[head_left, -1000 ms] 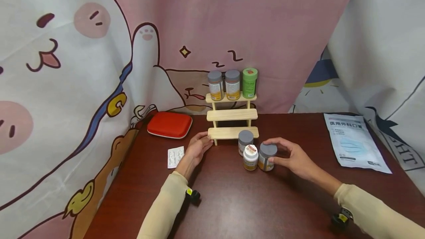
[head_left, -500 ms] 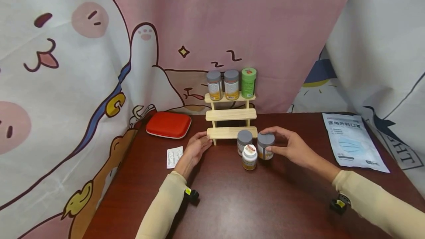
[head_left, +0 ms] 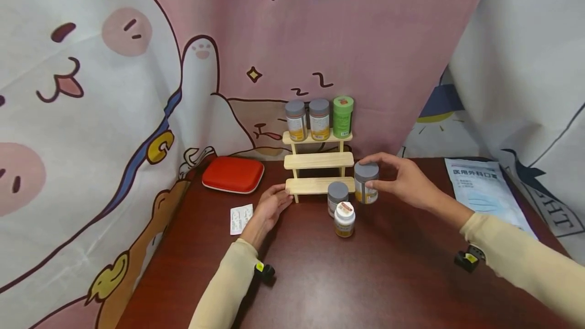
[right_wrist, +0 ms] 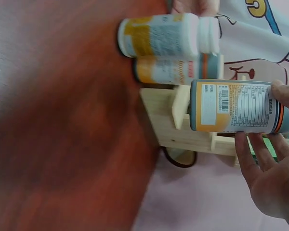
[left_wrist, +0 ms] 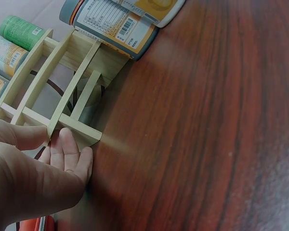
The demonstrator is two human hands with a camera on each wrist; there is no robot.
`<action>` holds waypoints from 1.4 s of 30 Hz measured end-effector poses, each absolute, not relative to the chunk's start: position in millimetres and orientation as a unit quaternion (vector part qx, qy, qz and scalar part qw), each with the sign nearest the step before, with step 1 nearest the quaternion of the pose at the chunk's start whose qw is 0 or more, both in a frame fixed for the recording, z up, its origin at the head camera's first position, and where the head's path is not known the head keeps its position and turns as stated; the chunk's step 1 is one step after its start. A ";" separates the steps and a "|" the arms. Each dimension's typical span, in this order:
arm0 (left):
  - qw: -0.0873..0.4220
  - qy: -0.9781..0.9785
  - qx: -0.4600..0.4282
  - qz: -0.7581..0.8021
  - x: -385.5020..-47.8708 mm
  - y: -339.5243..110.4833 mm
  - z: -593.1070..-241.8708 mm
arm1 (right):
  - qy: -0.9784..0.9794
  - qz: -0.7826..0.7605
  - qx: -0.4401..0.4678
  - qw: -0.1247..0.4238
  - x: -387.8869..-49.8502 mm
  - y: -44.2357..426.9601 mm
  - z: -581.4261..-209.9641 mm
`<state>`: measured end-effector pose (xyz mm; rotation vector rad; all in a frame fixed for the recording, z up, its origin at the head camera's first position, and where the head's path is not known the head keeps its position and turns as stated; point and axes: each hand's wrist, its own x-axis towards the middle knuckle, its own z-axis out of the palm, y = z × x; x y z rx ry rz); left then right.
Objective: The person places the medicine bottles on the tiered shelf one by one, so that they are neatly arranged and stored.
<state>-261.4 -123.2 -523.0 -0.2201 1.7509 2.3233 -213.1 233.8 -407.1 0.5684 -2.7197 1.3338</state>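
Held grey-lidded bottle (head_left: pixel 363 188): right of centre in the head view, upright, clear of the table (head_left: pixel 320 278), by the right end of the wooden rack (head_left: pixel 319 160). Right hand (head_left: pixel 404 181): partly closed, thumb and fingers gripping this bottle on opposite sides. Left hand (head_left: pixel 270 207): thumb and curled fingers pinching the left end of the rack's bottom shelf. Near frame centre, a standing grey-lidded bottle (head_left: pixel 336 198) in front of that shelf; white-capped bottle (head_left: pixel 345 222) just before it. Top shelf, left to right: two orange-labelled bottles (head_left: pixel 296 125), one green bottle (head_left: pixel 342 118). Left of centre: red case (head_left: pixel 233 174), small white packet (head_left: pixel 240 218) below it. Right side of frame: mask packet (head_left: pixel 484 187), lying flat, partly behind the right sleeve (head_left: pixel 521 263).
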 end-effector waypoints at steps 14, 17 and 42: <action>0.122 0.594 -0.077 0.792 -261.4 -122.2 -527.2 | -0.874 0.442 0.186 0.076 -238.7 223.1 -379.6; 0.122 0.596 -0.076 0.790 -261.4 -122.3 -526.5 | -0.880 0.427 0.188 0.092 -246.4 220.2 -376.7; 0.108 0.598 -0.073 0.791 -260.9 -124.2 -525.0 | -0.837 0.490 0.208 0.124 -288.4 141.7 -376.8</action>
